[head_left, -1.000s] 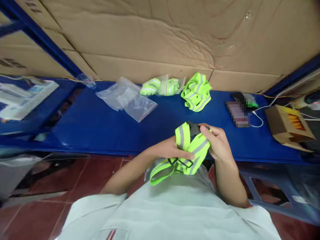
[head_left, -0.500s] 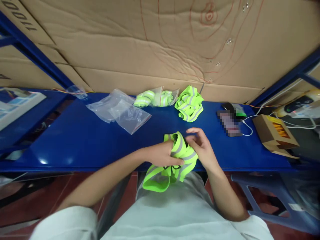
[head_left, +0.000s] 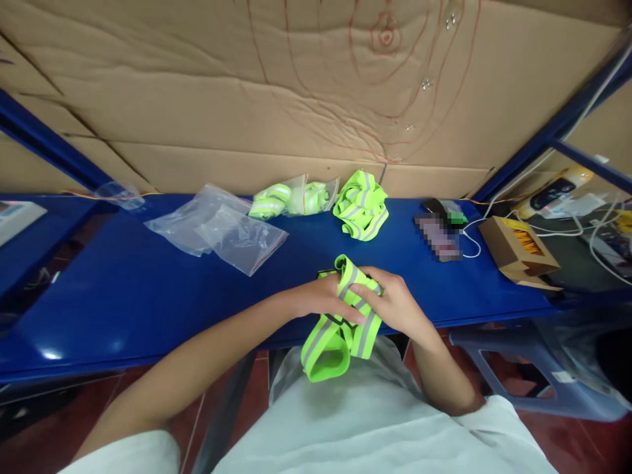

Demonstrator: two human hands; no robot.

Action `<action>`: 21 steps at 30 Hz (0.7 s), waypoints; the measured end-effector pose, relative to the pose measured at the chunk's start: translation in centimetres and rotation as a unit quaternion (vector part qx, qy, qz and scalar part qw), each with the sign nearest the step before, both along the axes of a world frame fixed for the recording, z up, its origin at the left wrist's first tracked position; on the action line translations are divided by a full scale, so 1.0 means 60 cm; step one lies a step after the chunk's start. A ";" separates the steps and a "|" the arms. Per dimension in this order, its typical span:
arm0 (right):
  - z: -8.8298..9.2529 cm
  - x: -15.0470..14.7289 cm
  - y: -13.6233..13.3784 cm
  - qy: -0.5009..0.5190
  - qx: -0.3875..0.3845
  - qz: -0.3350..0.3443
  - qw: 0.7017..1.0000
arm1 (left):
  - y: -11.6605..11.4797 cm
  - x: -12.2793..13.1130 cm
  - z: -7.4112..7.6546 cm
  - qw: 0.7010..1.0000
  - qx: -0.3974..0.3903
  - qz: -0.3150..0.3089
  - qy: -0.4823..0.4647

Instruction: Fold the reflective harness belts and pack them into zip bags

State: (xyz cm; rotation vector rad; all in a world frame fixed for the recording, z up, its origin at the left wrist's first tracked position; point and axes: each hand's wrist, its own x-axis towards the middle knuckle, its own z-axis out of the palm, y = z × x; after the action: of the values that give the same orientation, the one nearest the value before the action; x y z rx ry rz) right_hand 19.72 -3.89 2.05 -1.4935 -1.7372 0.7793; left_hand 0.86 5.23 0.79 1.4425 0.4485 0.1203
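A neon-yellow reflective strap (head_left: 340, 329) with grey stripes is bunched between both my hands over the near edge of the blue shelf (head_left: 148, 296). My left hand (head_left: 320, 299) is closed round its upper folds. My right hand (head_left: 392, 306) grips the same bundle from the right, fingers pressed on it. A loop of the strap hangs down toward my lap. A small black part shows at the bundle's top left. Further back lie a loose folded strap (head_left: 361, 205) and a bagged strap (head_left: 289, 197).
Empty clear plastic bags (head_left: 217, 227) lie at the shelf's left. A phone (head_left: 437, 234) with a white cable and an open cardboard box (head_left: 516, 253) sit at the right. Cardboard sheets form the back wall. A blue stool (head_left: 518, 368) stands at the lower right.
The view has tilted up and shifted. My right hand, briefly apart from the strap, has closed onto it again. The bundle is more tightly gathered, its loop hanging lower.
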 end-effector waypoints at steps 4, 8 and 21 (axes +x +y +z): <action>-0.007 0.008 0.001 0.008 0.021 -0.043 0.999 | -0.013 0.002 -0.001 0.993 -0.118 -0.026 0.007; -0.002 0.015 0.000 0.005 0.065 -0.086 0.994 | -0.041 0.006 -0.012 0.986 -0.163 0.042 -0.017; 0.001 0.044 -0.009 -0.139 0.212 0.017 0.967 | -0.030 0.006 -0.026 0.943 -0.284 0.127 -0.114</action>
State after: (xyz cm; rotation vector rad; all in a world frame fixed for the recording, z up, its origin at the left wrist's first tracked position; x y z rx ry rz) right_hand 22.35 -4.43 2.13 -1.3218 -1.9866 0.1920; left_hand 1.24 3.45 -0.78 0.7873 0.4319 0.3345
